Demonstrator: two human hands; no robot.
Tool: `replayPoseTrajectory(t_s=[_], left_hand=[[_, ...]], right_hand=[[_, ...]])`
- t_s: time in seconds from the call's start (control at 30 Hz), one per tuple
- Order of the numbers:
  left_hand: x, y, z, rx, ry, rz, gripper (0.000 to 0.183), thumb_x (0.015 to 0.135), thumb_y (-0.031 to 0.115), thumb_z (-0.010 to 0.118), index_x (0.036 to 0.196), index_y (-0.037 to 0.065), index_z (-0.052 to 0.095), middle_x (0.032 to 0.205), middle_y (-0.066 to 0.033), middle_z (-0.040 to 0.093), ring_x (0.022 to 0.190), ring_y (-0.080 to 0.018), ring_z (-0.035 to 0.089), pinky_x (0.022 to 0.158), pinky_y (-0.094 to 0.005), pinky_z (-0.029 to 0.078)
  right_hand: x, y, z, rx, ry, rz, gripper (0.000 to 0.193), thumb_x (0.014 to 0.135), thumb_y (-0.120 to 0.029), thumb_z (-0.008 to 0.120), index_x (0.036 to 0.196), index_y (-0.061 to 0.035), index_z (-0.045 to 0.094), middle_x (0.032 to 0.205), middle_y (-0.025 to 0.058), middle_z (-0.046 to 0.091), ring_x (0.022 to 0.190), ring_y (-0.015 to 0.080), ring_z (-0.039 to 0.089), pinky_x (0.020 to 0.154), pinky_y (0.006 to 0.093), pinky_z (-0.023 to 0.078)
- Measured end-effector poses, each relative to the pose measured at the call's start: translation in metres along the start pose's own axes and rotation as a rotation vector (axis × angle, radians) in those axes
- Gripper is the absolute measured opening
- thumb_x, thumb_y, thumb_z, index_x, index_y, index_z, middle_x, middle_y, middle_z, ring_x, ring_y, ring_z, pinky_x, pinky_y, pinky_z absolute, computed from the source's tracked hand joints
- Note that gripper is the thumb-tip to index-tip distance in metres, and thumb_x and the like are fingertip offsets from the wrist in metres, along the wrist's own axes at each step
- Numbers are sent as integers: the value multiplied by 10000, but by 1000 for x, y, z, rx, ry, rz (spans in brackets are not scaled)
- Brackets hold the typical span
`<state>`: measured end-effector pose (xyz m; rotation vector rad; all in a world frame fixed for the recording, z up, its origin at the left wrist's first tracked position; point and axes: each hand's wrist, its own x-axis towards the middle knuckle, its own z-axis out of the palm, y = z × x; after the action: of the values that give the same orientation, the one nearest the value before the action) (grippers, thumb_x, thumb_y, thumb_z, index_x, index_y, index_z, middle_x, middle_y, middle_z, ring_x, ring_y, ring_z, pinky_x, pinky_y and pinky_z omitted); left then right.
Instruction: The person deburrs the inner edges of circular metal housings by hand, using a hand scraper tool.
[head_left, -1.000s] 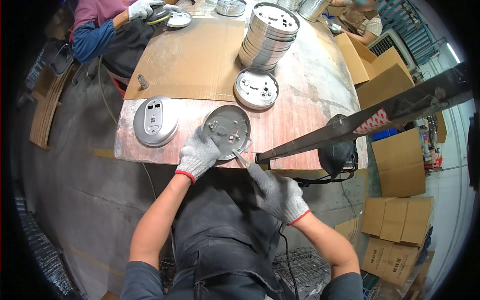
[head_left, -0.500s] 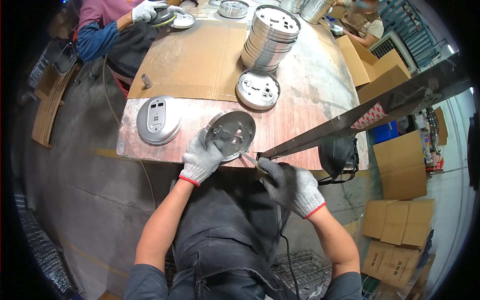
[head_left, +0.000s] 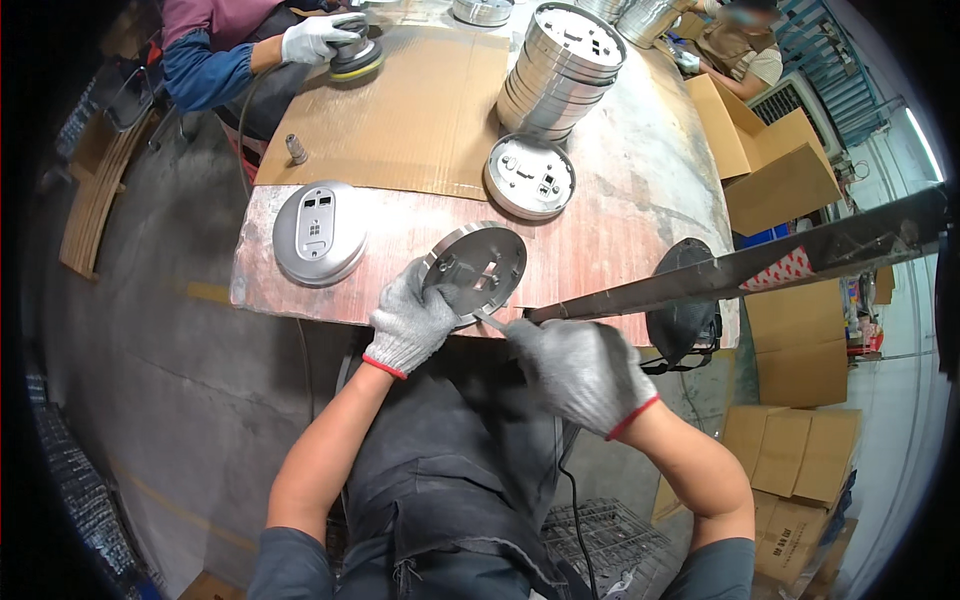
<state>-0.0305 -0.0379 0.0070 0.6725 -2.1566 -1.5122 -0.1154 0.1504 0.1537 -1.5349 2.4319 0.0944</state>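
Observation:
My left hand [head_left: 410,320], in a grey glove with a red cuff, grips a round metal housing [head_left: 508,258] by its near left rim. The housing is tilted over the table's front edge, its dark hollow inside and small cutouts facing me. My right hand [head_left: 585,372], gloved alike and blurred, is closed around a thin flat metal hand tool [head_left: 490,320]. Its tip meets the housing's lower rim; the handle is hidden in my fist. Left of the housing rests a finished-looking silver cover [head_left: 318,235] with an oval panel.
One open round housing [head_left: 531,178] lies before a tall stack of them [head_left: 562,70]. Cardboard [head_left: 400,120] covers part of the table, with a small metal fitting [head_left: 296,149] on it. Across it a co-worker's gloved hand holds a round sander [head_left: 355,60]. A dark metal bar [head_left: 690,278] slants in from the right.
My right hand has shifted slightly with the tool along the housing's rim, and the housing is turned a little. The co-worker's sander has moved off a round part onto the cardboard.

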Motion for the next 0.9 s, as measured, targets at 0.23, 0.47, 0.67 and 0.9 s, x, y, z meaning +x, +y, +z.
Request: replayPoseTrajectory(t_s=[0.23, 0.47, 0.67, 0.9], left_hand=[[4, 11, -2, 165, -7, 22, 262, 932, 127, 577, 1161, 19, 647, 1041, -222, 721, 992, -407, 700, 865, -443, 562], [12, -1, 2, 111, 13, 11, 254, 922, 121, 567, 1155, 53, 644, 1050, -192, 725, 993, -391, 698, 888, -435, 552], [26, 23, -10, 335, -42, -260, 271, 894, 175, 619, 1136, 65, 673, 1066, -142, 736, 1039, -302, 704, 910, -405, 545], [85, 83, -8, 160, 17, -103, 603, 785, 325, 757, 1340, 124, 631, 1195, -168, 723, 1136, -309, 691, 980, -371, 535]], right_hand=[[-3, 4, 9, 116, 102, -110, 403, 802, -143, 696, 1201, -100, 650, 750, 133, 684, 657, 336, 695, 580, 465, 562], [-20, 7, 90, 471, 410, 135, 367, 933, -345, 675, 1255, -170, 649, 888, 138, 738, 777, 356, 725, 654, 446, 584], [-53, 8, 101, 656, 523, 306, 419, 905, -313, 749, 1276, -126, 689, 1011, 166, 740, 918, 355, 731, 777, 418, 586], [-101, 15, 141, 952, 660, 421, 412, 856, -134, 789, 1240, -4, 713, 1155, 208, 745, 1051, 263, 747, 906, 329, 581]])
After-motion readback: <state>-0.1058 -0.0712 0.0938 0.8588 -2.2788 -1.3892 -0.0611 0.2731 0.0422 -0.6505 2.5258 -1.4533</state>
